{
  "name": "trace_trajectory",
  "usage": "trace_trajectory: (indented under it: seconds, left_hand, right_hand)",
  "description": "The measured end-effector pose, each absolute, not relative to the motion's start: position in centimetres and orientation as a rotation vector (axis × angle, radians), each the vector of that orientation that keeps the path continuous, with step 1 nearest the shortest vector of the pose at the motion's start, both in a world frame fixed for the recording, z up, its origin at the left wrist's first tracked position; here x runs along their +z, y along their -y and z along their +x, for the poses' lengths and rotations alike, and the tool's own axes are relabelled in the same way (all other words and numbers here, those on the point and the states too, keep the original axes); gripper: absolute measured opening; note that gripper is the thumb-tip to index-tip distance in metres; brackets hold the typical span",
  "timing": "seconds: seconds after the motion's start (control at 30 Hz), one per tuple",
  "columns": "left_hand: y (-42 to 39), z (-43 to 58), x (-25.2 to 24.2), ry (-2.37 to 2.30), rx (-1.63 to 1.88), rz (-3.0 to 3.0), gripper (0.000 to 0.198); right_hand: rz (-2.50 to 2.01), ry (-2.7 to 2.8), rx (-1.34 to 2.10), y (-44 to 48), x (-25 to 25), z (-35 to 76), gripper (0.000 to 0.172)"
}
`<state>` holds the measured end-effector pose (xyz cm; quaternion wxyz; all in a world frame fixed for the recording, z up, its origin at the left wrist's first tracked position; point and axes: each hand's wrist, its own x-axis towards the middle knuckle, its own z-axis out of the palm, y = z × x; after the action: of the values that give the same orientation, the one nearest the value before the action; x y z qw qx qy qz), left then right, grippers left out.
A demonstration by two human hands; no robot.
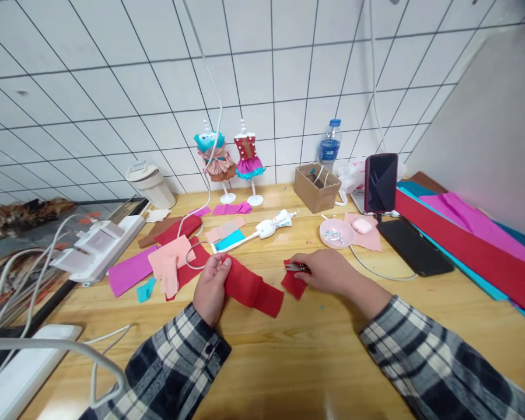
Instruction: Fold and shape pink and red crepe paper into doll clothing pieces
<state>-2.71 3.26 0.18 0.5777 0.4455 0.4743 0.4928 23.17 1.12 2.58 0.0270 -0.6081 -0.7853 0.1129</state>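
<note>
Power strip (105, 248), white, with plugs seated, at far left. Lidded container (151, 185), off-white, upright near the tiled wall. Cloth scraps, assorted: magenta piece (131, 271), pink piece (168, 259) and small turquoise piece (146, 290), on the bench (262, 361). Left hand (210, 289), plaid sleeve; fingers pinched on the near end of a red strip (245, 286), which extends rightward above or on the bench; which, cannot tell. Two dressed mannequins, turquoise-topped (215, 154) and red-topped (247, 154), standing behind. White mannequin (273, 224), lying on its side. Red scrap (294, 286), small, right of the strip and apart from it, under the snips. Right hand (330, 273), fingers closed around dark-handled snips (298, 267), blades pointing left. Cardboard box (317, 189), open. Pink bowl (336, 233), holding small beads. Phone (380, 184), propped upright. Red cloth length (468, 251), far right.
</note>
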Motion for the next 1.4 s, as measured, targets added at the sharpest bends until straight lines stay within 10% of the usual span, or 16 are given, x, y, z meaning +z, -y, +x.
trace_trajectory:
  seconds: [0.3, 0.57, 1.4]
  left_hand:
    - [-3.9, -2.9, 0.3, -1.263, 1.199, 1.295, 0.041]
    - [-4.1, -5.2, 1.0, -1.598, 0.908, 2.024, 0.045]
    - [-5.1, -16.9, 2.0, -2.285, 0.473, 1.88, 0.038]
  right_hand:
    - [-2.188, 2.144, -0.017, -0.7, 2.9, 23.8, 0.04]
    - [-0.889, 2.656, 0.359, 1.8, 0.3, 20.3, 0.032]
    - [-1.058, 2.61, 0.371, 2.2, 0.6, 20.2, 0.038]
